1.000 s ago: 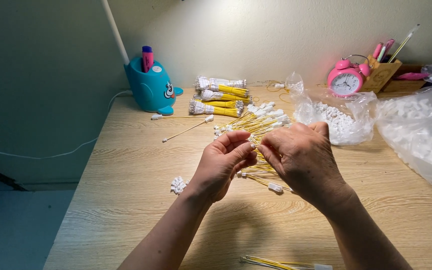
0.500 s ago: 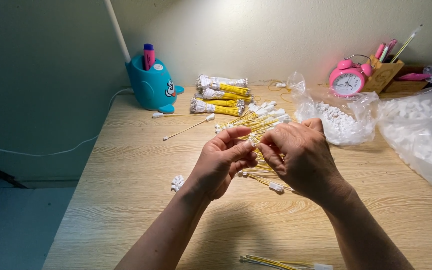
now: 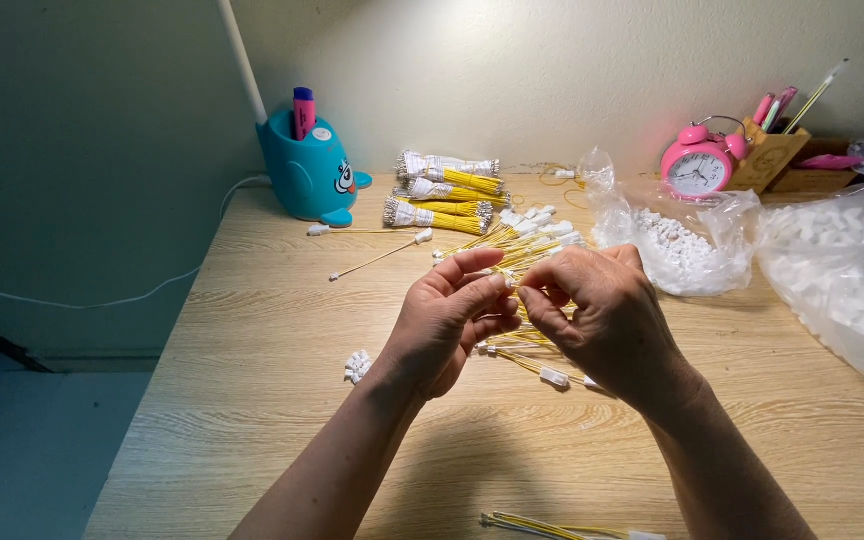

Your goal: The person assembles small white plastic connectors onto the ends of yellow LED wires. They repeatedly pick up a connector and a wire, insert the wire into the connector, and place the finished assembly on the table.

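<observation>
While hands (image 3: 532, 315) pinch wire (image 3: 514, 290), clear bags (image 3: 832, 260) flank right

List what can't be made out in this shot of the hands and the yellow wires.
- Head view: what the left hand and right hand pinch; the fingers cover it.
- Wire pile: its near part lies behind both hands.
- Plastic bag: cut by the right edge.
- Wire bundle: cut by the bottom edge.

Both hands, the left hand (image 3: 449, 318) and right hand (image 3: 602, 320), pinched yellow wires (image 3: 512, 262) (white-tipped) above the tabletop (image 3: 252, 400).
</observation>
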